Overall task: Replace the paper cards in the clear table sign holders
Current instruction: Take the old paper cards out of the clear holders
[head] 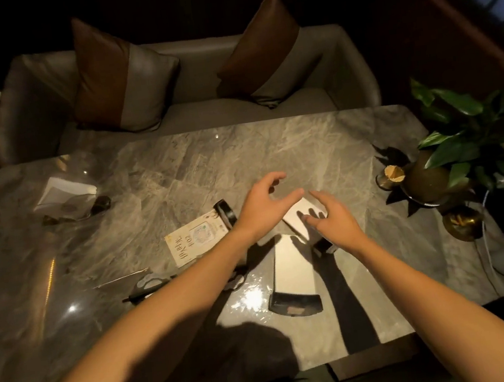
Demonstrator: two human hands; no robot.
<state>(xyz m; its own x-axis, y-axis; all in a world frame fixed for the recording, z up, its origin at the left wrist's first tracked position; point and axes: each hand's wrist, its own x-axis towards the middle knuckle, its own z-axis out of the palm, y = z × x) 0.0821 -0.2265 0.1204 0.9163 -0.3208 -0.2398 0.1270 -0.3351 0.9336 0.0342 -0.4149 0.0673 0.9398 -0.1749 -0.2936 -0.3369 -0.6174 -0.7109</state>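
Note:
A clear sign holder [295, 217] with a blank white card sits tilted at the table's middle, its black base [325, 245] toward me. My right hand [334, 223] grips it, thumb on its far edge and fingers spread over the card face. My left hand [262, 208] hovers just left of it, fingers curled apart and empty, thumb near the card's top corner. A second holder [292, 268] with a blank card lies flat nearer me, its black base [295, 304] at the front. A third holder with a printed card [198, 238] lies flat under my left forearm.
Scissors [148, 287] lie left of my left arm. A napkin holder [64, 195] stands at the far left. A toothpick jar [393, 175], a potted plant [460, 140] and a gold ornament [462, 222] crowd the right edge. A sofa [190, 115] sits behind the marble table [178, 168].

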